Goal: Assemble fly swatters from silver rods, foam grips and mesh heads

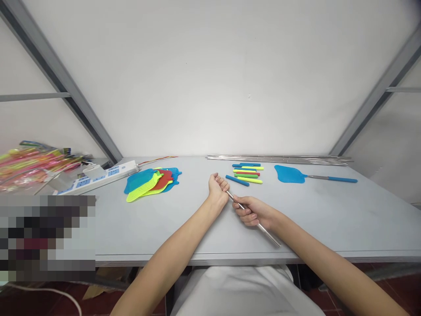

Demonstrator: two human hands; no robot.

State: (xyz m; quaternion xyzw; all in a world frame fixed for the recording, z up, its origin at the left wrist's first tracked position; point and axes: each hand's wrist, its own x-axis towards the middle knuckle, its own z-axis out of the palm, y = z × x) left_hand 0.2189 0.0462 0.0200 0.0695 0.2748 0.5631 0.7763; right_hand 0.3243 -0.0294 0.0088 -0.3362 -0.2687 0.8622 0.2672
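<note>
A thin metal rod (269,235) slants over the middle of the grey table, its lower end toward the front edge. My right hand (251,211) is wrapped around it partway along. At the rod's upper end my left hand (219,188) is closed in a fist, and the rod's tip is hidden in it. Behind my hands lie several coloured handle grips (248,175) in blue, yellow, green and red. To the right rests a blue fly swatter (289,174) with a metal shaft and blue handle. Several swatter heads (148,184), blue, yellow and red, overlap in a pile to the left.
Along the back wall lies a bundle of long metal rods (279,159). A white power strip (98,177) runs along the left side, with bagged colourful goods (36,166) beyond it. Grey frame posts (365,96) stand at both sides. A blurred-out patch covers the lower left.
</note>
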